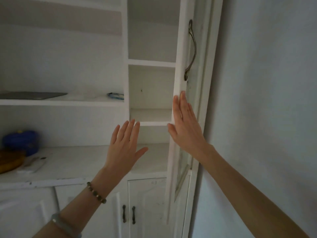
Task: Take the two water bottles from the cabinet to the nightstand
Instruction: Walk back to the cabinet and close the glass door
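A white cabinet (pixel 126 79) with a narrow column of bare shelves fills the view. Its tall door (pixel 180 48) stands swung open at the right, with a curved metal handle (pixel 191 50) on its outer face. My right hand (pixel 184 124) lies flat against the door's edge, fingers straight and together, holding nothing. My left hand (pixel 124 146) hovers open in front of the lower shelves, fingers spread, touching nothing. No water bottle shows on any shelf in view.
A dark flat slab (pixel 32 95) and a blue cord (pixel 116 96) lie on the left shelf. A blue container (pixel 20 140) and a yellow object (pixel 10 162) sit on the counter. Lower doors with dark handles (pixel 128 214) are shut. A bare wall (pixel 265 100) stands right.
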Tool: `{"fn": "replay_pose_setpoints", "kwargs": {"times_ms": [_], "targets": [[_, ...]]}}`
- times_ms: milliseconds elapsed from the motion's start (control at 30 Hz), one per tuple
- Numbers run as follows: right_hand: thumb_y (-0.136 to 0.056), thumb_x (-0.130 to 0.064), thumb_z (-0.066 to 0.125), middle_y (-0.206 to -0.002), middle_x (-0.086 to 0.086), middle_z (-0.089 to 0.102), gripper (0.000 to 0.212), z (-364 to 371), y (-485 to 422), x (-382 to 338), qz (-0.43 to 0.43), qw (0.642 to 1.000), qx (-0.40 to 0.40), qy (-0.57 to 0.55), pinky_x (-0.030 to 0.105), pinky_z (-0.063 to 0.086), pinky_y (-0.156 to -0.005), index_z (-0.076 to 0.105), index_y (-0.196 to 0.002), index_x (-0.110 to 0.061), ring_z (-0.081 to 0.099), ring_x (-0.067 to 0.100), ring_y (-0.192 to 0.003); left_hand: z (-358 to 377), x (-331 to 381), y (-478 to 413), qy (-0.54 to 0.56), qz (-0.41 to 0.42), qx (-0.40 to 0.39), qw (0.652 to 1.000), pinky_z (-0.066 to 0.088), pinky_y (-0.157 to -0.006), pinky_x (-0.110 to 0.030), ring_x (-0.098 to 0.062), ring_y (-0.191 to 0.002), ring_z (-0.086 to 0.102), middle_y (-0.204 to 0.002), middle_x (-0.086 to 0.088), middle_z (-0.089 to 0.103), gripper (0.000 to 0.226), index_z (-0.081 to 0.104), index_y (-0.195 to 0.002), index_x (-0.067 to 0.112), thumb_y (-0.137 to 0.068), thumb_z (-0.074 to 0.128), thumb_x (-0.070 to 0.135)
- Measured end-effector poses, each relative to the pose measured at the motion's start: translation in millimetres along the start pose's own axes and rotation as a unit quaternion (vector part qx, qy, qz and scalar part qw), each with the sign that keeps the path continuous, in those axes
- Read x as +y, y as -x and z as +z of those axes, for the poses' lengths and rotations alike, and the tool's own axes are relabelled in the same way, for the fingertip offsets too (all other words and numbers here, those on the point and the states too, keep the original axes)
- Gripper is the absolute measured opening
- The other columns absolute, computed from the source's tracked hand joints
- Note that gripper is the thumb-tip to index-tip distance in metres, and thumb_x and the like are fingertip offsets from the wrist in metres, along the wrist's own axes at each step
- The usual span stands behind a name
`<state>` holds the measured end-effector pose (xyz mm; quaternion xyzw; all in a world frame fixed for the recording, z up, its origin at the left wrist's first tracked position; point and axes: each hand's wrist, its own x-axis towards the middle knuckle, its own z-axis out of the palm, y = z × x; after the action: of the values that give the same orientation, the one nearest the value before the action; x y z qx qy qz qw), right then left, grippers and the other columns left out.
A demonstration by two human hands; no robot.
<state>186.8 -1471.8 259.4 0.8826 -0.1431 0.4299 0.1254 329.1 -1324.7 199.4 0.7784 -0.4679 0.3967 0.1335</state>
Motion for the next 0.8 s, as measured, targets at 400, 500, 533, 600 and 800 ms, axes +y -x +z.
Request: {"fn": "replay_pose_setpoints", "kwargs": {"times_ms": [400,500,533,600,800], "targets": [[-0.082,-0.020,0.059,-0.152,0.024,0.017,0.077,102,-85,-53,-0.026,0.997,0.029,0.063,0.046,0.005,-0.112,0.018,-0.143,0.001,0.015,0.033,-0.141,35,-67,0,-0.034,-0.039,-0.030,0.998,0.027,-0.106,-0.052,-0.036,-0.129,0.039,-0.140,-0.020,0.041,0.077,0.031,-0.136,0.002,-0.085,0.029,0.060],[-0.082,-0.020,0.059,-0.152,0.023,0.016,0.077,128,-106,-58,-0.033,0.996,0.032,0.070,0.046,0.004,-0.112,0.017,-0.143,0.000,0.015,0.033,-0.141,51,-83,-10,-0.028,-0.029,-0.024,0.999,0.031,-0.103,-0.054,-0.037,-0.126,0.042,-0.138,-0.021,0.043,0.077,0.035,-0.134,0.001,-0.084,0.040,0.059],[-0.082,-0.020,0.059,-0.152,0.022,0.015,0.078,136,-112,-58,-0.035,0.996,0.031,0.070,0.047,0.004,-0.112,0.016,-0.144,-0.001,0.014,0.033,-0.141,57,-88,-15,-0.030,-0.026,-0.023,0.999,0.032,-0.103,-0.054,-0.037,-0.125,0.043,-0.137,-0.021,0.044,0.077,0.037,-0.133,0.001,-0.081,0.042,0.057],[-0.082,-0.021,0.059,-0.153,0.022,0.015,0.078,152,-124,-58,-0.038,0.996,0.031,0.079,0.047,0.004,-0.113,0.016,-0.144,-0.002,0.013,0.034,-0.141,67,-98,-24,-0.030,-0.025,-0.026,0.999,0.033,-0.102,-0.054,-0.037,-0.124,0.045,-0.136,-0.021,0.046,0.076,0.038,-0.132,0.001,-0.080,0.040,0.056],[-0.082,-0.028,0.063,-0.153,0.022,0.014,0.083,190,-154,-57,-0.034,0.993,0.022,0.110,0.049,0.006,-0.112,0.015,-0.144,-0.001,0.012,0.034,-0.141,102,-123,-47,-0.008,-0.021,-0.034,0.999,0.038,-0.100,-0.055,-0.036,-0.125,0.044,-0.137,-0.020,0.046,0.076,0.037,-0.133,0.002,-0.079,0.038,0.057]]}}
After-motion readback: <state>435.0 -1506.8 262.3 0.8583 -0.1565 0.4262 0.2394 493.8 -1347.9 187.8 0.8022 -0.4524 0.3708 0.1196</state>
